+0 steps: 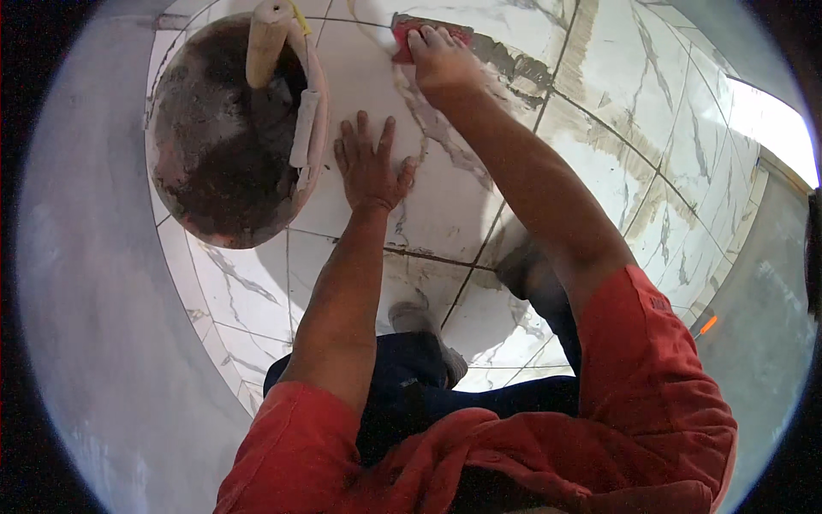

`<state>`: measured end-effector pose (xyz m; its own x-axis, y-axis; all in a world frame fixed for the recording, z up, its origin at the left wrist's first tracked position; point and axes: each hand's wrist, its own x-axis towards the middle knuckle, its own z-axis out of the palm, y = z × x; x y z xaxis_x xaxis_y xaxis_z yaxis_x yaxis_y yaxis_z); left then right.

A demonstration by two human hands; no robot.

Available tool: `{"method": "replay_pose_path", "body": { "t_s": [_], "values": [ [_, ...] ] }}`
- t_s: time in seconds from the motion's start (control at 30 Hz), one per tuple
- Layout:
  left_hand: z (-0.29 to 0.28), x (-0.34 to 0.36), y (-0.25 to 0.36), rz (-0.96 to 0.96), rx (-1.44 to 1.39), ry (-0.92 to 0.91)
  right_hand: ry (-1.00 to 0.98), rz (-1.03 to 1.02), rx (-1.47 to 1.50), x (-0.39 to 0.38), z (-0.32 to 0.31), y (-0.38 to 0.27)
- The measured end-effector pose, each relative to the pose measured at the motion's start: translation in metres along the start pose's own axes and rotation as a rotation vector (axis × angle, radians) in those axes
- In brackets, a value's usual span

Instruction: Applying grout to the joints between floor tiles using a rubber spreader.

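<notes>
My left hand [370,167] lies flat on a white marble-look floor tile [441,214], its fingers spread and nothing held. Farther out, my right hand [445,62] grips a red grout spreader [402,47] and presses it against the tile. A thick streak of dark grey grout [514,67] runs along the tile surface right of the spreader. Part of the tool is hidden under the fingers.
To the left stands a round bucket [318,163] of dark grout, a thick tan handle [267,43] sticking up from it. Smeared grout [582,120] marks the tile joints on the right. My feet rest close behind the hands. Grey walls [86,257] border the floor.
</notes>
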<state>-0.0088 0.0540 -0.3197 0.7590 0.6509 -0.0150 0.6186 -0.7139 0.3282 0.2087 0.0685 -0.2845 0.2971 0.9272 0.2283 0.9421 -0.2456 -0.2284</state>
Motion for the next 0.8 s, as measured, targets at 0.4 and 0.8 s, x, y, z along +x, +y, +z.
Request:
{"method": "replay_pose_path", "body": {
  "t_s": [0.4, 0.8],
  "values": [
    [0.003, 0.006, 0.007, -0.037, -0.018, -0.065, -0.342, 0.023, -0.104, 0.011, 0.013, -0.018],
    [-0.004, -0.002, -0.004, -0.039, 0.051, -0.062, -0.584, 0.068, 0.012, -0.033, -0.048, 0.042]
  ]
}}
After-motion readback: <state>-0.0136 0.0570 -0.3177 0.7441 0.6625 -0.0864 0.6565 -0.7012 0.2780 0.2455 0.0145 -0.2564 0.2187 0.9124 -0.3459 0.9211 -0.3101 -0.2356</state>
